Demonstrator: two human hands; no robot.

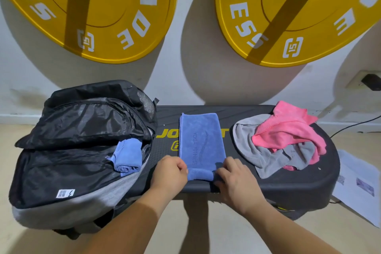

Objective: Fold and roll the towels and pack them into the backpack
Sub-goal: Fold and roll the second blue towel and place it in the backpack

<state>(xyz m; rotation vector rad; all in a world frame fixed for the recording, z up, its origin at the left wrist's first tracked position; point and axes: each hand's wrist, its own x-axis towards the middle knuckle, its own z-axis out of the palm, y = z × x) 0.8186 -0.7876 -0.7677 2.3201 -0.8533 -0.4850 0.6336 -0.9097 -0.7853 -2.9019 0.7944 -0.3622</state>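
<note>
Blue towel (pixel 201 138) lies folded into a long strip down the middle of the black step platform (pixel 288 179), and the roll is just starting at the near end; left hand (pixel 170 173) pinches one end of the small first turn, right hand (pixel 235 179) pinches the other, fingers curled closed on the cloth; it looks like soft, light microfibre with no stiffness of its own, so the roll will likely slacken or skew unless both ends are kept even and tight; best hold is right where they are, at the outer ends of the roll; a rolled blue towel (pixel 127 156) already sits in the open backpack (pixel 68 173) just left of the platform; a grey towel (pixel 266 159) and a pink towel (pixel 286 128) wait in a loose heap on the right, touching each other.
</note>
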